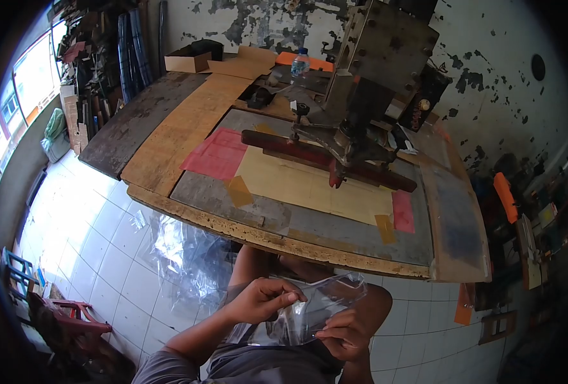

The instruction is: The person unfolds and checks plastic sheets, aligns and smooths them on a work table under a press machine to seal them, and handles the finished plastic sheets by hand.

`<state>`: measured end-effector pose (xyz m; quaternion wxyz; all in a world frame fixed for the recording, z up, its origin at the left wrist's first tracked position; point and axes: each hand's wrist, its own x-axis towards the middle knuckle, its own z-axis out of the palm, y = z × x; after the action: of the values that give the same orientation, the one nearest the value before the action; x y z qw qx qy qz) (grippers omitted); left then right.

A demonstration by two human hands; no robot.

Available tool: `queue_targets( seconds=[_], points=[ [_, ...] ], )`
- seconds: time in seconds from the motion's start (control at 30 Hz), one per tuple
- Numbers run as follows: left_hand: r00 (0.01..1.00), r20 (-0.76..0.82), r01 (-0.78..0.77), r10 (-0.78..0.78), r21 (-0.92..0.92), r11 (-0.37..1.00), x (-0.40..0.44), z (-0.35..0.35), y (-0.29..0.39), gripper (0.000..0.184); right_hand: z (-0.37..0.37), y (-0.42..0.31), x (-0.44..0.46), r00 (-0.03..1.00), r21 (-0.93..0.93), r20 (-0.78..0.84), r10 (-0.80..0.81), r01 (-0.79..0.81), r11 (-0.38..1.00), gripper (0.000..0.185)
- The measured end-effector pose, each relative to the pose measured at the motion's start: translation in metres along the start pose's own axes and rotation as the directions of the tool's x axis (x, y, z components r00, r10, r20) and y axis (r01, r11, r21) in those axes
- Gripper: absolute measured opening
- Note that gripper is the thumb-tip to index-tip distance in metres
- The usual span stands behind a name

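A clear plastic sheet (290, 323) lies across the lap, below the front edge of the work table. My left hand (265, 301) pinches its upper left part, fingers bent and closed. To the right, my right hand (345, 334) has its fingers curled round the sheet's right side. Both hands are apart, with the shiny plastic between them. The sheet's lower edge blends with the grey clothing and is hard to make out.
Ahead stands the table (284, 246) with a yellow sheet (297, 182), pink pieces and a machine with a red bar (361, 174). A pile of clear plastic (188, 256) lies on the tiled floor at the left. A bottle (300, 63) stands at the back.
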<state>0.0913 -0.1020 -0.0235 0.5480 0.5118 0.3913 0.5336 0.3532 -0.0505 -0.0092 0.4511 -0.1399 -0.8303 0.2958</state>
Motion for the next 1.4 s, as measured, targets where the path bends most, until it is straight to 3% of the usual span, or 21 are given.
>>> queue_targets(
  seconds=[0.07,0.17,0.27,0.37,0.57,0.77,0.87,1.0,1.1,1.2,1.4],
  points=[
    [0.993,-0.015,-0.115,0.115,0.024,0.993,0.003,0.002,0.003,0.025,0.001,0.001,-0.001,1.0,-0.007,-0.012,-0.003,0.003,1.0,0.028],
    [0.994,0.023,-0.109,0.11,-0.018,0.994,0.002,-0.001,0.007,0.025,0.001,0.002,-0.005,0.999,0.017,-0.029,0.012,-0.012,1.0,0.027],
    [0.991,0.118,-0.034,0.062,-0.224,0.974,0.001,-0.003,0.003,0.025,0.0,0.004,-0.008,1.0,0.011,-0.001,0.008,-0.008,1.0,0.026],
    [0.973,0.162,-0.125,0.162,-0.218,0.968,0.006,0.004,0.004,0.026,-0.002,-0.002,-0.004,1.0,-0.002,-0.007,0.01,-0.01,1.0,0.026],
    [0.966,0.249,-0.032,0.07,-0.152,0.988,0.005,0.012,0.007,0.026,-0.005,-0.01,-0.002,1.0,0.011,0.003,-0.024,0.024,1.0,0.035],
    [0.967,0.245,-0.093,0.066,0.101,0.991,0.008,0.023,0.013,0.021,0.001,-0.03,0.02,0.974,-0.082,-0.116,0.195,-0.205,0.975,0.044],
    [0.98,0.197,-0.083,0.039,0.223,0.971,0.011,0.03,0.007,0.019,-0.006,-0.042,0.037,0.951,-0.053,0.016,0.308,-0.306,0.95,0.044],
    [0.975,0.202,0.033,-0.09,0.267,0.963,0.011,0.037,0.017,0.018,-0.012,-0.037,0.033,0.899,0.004,-0.011,0.437,-0.437,0.899,0.036],
    [0.981,0.187,-0.003,-0.057,0.304,0.953,0.011,0.041,0.007,0.019,-0.01,-0.032,0.029,0.896,-0.046,-0.038,0.442,-0.443,0.895,0.033],
    [0.983,0.17,-0.123,0.075,0.293,0.948,0.011,0.044,0.005,0.02,-0.007,-0.031,0.027,0.895,-0.046,-0.059,0.442,-0.444,0.895,0.031],
    [0.983,0.16,-0.135,0.088,0.319,0.938,0.011,0.047,0.018,0.021,-0.004,-0.034,0.031,0.872,-0.033,-0.087,0.482,-0.486,0.873,0.028]
  ],
)
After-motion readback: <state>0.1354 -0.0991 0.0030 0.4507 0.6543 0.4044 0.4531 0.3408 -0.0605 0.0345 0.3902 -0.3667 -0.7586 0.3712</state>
